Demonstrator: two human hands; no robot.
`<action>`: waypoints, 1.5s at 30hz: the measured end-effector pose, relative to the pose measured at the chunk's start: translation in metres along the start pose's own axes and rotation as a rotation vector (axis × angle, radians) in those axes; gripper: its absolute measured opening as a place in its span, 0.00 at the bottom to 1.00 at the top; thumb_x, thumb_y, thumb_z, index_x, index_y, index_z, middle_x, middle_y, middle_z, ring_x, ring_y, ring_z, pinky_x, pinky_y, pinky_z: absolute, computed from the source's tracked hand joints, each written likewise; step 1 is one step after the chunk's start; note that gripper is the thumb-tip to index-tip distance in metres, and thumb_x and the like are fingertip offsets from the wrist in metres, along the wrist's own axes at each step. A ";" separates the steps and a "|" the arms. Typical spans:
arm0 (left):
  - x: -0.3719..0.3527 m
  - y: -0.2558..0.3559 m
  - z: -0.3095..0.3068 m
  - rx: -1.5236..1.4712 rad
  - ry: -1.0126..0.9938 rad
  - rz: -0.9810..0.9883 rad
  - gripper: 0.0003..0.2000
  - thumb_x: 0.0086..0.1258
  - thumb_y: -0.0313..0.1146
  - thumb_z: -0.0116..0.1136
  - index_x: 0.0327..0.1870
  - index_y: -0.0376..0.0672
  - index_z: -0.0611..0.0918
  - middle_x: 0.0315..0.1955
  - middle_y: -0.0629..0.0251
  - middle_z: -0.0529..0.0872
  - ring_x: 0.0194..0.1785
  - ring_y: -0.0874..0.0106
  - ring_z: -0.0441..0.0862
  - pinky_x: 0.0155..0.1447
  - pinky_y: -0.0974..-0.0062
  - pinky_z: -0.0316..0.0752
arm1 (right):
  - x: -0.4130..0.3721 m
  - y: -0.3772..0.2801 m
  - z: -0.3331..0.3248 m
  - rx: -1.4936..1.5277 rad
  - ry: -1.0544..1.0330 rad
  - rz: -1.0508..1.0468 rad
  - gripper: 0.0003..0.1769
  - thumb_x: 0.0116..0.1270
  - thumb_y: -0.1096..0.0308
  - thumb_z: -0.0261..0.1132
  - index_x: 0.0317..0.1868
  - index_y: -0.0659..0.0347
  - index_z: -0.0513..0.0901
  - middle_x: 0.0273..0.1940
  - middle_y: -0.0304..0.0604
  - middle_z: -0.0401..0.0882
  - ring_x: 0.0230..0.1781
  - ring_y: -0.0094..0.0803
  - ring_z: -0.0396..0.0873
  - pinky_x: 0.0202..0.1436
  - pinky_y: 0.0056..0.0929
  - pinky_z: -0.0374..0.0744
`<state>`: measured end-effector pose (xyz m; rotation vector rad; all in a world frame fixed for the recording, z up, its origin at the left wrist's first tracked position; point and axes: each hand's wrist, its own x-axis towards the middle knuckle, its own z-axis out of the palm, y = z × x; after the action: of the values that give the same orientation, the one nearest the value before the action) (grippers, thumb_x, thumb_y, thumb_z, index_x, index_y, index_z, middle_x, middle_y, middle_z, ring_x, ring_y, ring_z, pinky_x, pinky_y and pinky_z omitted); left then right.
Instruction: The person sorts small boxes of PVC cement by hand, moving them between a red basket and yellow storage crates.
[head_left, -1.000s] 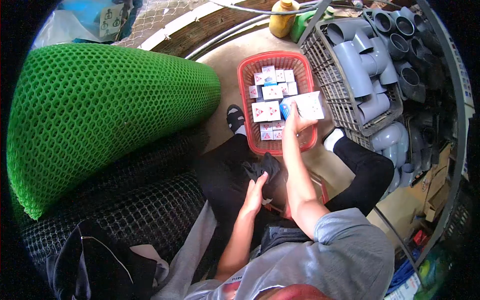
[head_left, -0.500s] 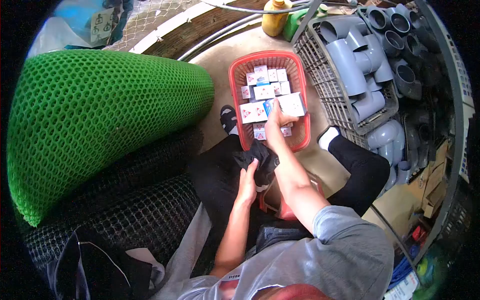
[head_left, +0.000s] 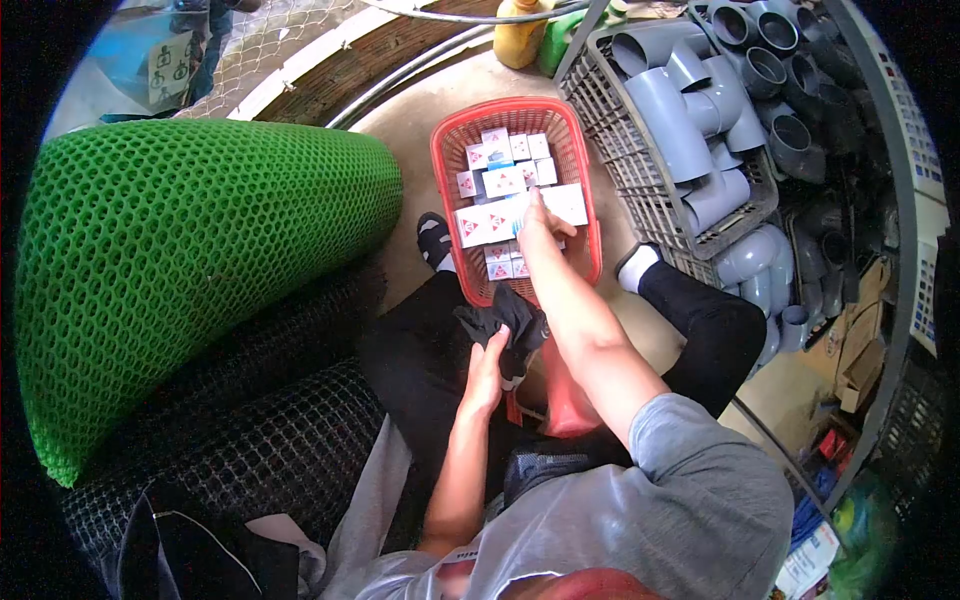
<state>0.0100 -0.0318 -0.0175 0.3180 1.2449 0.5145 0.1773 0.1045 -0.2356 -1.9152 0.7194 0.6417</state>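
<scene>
A red plastic basket (head_left: 448, 128) stands on the floor between my feet, with several small white boxes (head_left: 506, 181) with red triangle marks inside. My right hand (head_left: 540, 220) reaches into it, its fingers on a longer white box (head_left: 567, 205) at the basket's right side. That box lies crosswise beside the other marked boxes, and my hand hides its left part. Near the basket's front rim, my left hand (head_left: 486, 366) is closed on a crumpled black cloth (head_left: 500, 318) above my lap.
On the left lie a big green mesh roll (head_left: 220, 270) and black mesh rolls (head_left: 250, 450). A grey crate (head_left: 640, 150) of grey pipe fittings (head_left: 670, 125) stands at right. Yellow (head_left: 518, 35) and green jugs (head_left: 562, 40) stand behind. Something red (head_left: 567, 395) sits between my legs.
The view has shifted, so the scene sits further left. The longer white box looks more level with the boxes beside it. My left hand stays on the black cloth.
</scene>
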 end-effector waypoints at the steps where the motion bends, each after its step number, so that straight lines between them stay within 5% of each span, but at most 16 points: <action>1: -0.002 0.002 0.002 0.048 0.057 -0.036 0.24 0.80 0.45 0.59 0.64 0.32 0.79 0.58 0.60 0.85 0.60 0.71 0.81 0.67 0.70 0.73 | 0.001 -0.002 0.002 -0.022 -0.010 0.042 0.73 0.46 0.48 0.88 0.75 0.70 0.44 0.74 0.67 0.55 0.72 0.53 0.67 0.74 0.60 0.70; 6: -0.001 -0.001 0.004 0.090 0.121 -0.070 0.25 0.79 0.48 0.59 0.61 0.31 0.81 0.55 0.61 0.86 0.56 0.73 0.82 0.63 0.72 0.75 | 0.023 -0.012 0.014 -0.137 -0.044 0.250 0.81 0.46 0.46 0.88 0.81 0.70 0.35 0.79 0.65 0.51 0.73 0.52 0.68 0.73 0.62 0.73; 7: 0.000 -0.001 0.002 0.104 0.074 -0.076 0.25 0.79 0.49 0.59 0.60 0.32 0.81 0.52 0.61 0.86 0.54 0.73 0.82 0.60 0.72 0.76 | 0.058 0.016 0.031 -0.215 -0.024 0.249 0.90 0.44 0.38 0.87 0.82 0.60 0.22 0.84 0.58 0.39 0.74 0.54 0.67 0.69 0.69 0.75; 14: 0.000 0.004 0.003 0.166 0.114 -0.153 0.19 0.80 0.47 0.57 0.53 0.38 0.84 0.41 0.67 0.87 0.43 0.77 0.82 0.43 0.76 0.79 | 0.056 0.014 0.031 -0.222 -0.059 0.358 0.92 0.43 0.37 0.87 0.82 0.58 0.20 0.85 0.57 0.37 0.76 0.55 0.66 0.69 0.68 0.75; 20: 0.002 0.003 0.010 0.111 0.053 -0.084 0.19 0.80 0.47 0.57 0.55 0.37 0.84 0.42 0.67 0.87 0.44 0.76 0.82 0.46 0.74 0.78 | 0.057 0.016 0.033 -0.203 -0.083 0.404 0.93 0.41 0.36 0.87 0.82 0.55 0.17 0.86 0.55 0.34 0.77 0.55 0.64 0.69 0.67 0.76; 23: 0.010 -0.018 -0.008 0.141 -0.051 -0.100 0.24 0.79 0.48 0.59 0.62 0.35 0.81 0.57 0.61 0.85 0.59 0.72 0.81 0.63 0.71 0.75 | 0.029 0.007 0.016 -0.251 -0.059 0.311 0.90 0.45 0.35 0.85 0.82 0.61 0.21 0.82 0.64 0.45 0.76 0.57 0.65 0.74 0.56 0.73; 24: 0.009 -0.017 -0.008 0.148 -0.047 -0.109 0.24 0.79 0.48 0.59 0.62 0.35 0.81 0.57 0.61 0.85 0.59 0.72 0.81 0.63 0.71 0.75 | 0.021 -0.004 0.022 -0.255 -0.058 0.315 0.87 0.48 0.37 0.84 0.82 0.67 0.24 0.79 0.70 0.53 0.75 0.59 0.65 0.77 0.51 0.71; 26: 0.005 -0.014 -0.001 0.233 0.093 -0.120 0.25 0.78 0.49 0.60 0.63 0.35 0.80 0.56 0.62 0.85 0.59 0.72 0.80 0.63 0.70 0.75 | 0.040 0.017 0.032 -0.364 0.008 0.250 0.88 0.48 0.35 0.83 0.82 0.67 0.23 0.79 0.72 0.53 0.76 0.62 0.63 0.77 0.51 0.71; 27: 0.004 -0.009 0.004 0.200 0.069 -0.094 0.23 0.79 0.48 0.59 0.62 0.37 0.80 0.51 0.64 0.85 0.53 0.74 0.81 0.53 0.73 0.78 | 0.035 0.009 0.031 -0.330 -0.020 0.292 0.88 0.49 0.35 0.83 0.82 0.68 0.22 0.80 0.72 0.50 0.78 0.63 0.61 0.77 0.51 0.71; 30: 0.001 0.003 0.010 0.153 -0.030 -0.080 0.21 0.79 0.47 0.59 0.61 0.39 0.80 0.47 0.66 0.85 0.46 0.76 0.82 0.45 0.75 0.79 | 0.037 0.000 0.031 -0.331 -0.022 0.365 0.87 0.50 0.37 0.83 0.82 0.65 0.20 0.82 0.72 0.43 0.80 0.63 0.57 0.76 0.53 0.72; 32: -0.002 0.006 0.015 0.128 -0.006 -0.111 0.20 0.80 0.46 0.57 0.62 0.40 0.80 0.45 0.67 0.86 0.42 0.76 0.83 0.44 0.76 0.79 | 0.046 0.016 0.040 -0.289 0.056 0.399 0.90 0.41 0.32 0.85 0.82 0.55 0.23 0.82 0.58 0.41 0.67 0.54 0.73 0.56 0.67 0.81; 33: -0.005 0.011 0.021 0.134 0.053 -0.125 0.19 0.80 0.45 0.57 0.61 0.40 0.80 0.45 0.67 0.86 0.43 0.76 0.83 0.44 0.76 0.79 | 0.044 0.029 0.051 -0.163 0.153 0.318 0.71 0.49 0.29 0.79 0.83 0.50 0.49 0.75 0.51 0.63 0.62 0.51 0.76 0.55 0.68 0.77; 34: -0.007 0.014 0.023 0.138 0.112 -0.142 0.19 0.80 0.45 0.57 0.61 0.40 0.80 0.45 0.67 0.86 0.43 0.76 0.83 0.44 0.76 0.79 | 0.062 0.041 0.051 -0.162 0.151 0.319 0.71 0.49 0.29 0.79 0.83 0.50 0.49 0.75 0.51 0.63 0.62 0.51 0.76 0.55 0.68 0.77; 36: -0.002 0.009 0.014 0.122 0.061 -0.135 0.19 0.80 0.45 0.57 0.61 0.40 0.80 0.46 0.67 0.86 0.44 0.76 0.83 0.44 0.75 0.79 | 0.116 0.067 0.052 -0.219 -0.353 0.515 0.46 0.56 0.23 0.69 0.66 0.44 0.76 0.58 0.43 0.82 0.56 0.47 0.77 0.55 0.66 0.72; 37: -0.001 0.001 0.010 0.096 0.016 -0.136 0.20 0.80 0.46 0.57 0.61 0.40 0.80 0.47 0.67 0.86 0.46 0.76 0.83 0.44 0.75 0.79 | 0.137 0.080 0.060 -0.252 -0.342 0.535 0.36 0.60 0.20 0.62 0.49 0.43 0.84 0.42 0.39 0.86 0.50 0.44 0.77 0.56 0.63 0.68; 45: 0.006 -0.004 0.004 0.121 -0.006 -0.153 0.25 0.78 0.48 0.59 0.64 0.36 0.79 0.54 0.64 0.85 0.55 0.74 0.81 0.57 0.73 0.77 | 0.120 0.055 0.044 -0.250 -0.422 0.520 0.39 0.61 0.21 0.64 0.54 0.45 0.82 0.47 0.43 0.86 0.51 0.45 0.80 0.56 0.67 0.70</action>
<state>0.0156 -0.0318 -0.0229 0.3228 1.2857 0.3077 0.2151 0.0986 -0.3697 -1.7232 0.8947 1.4691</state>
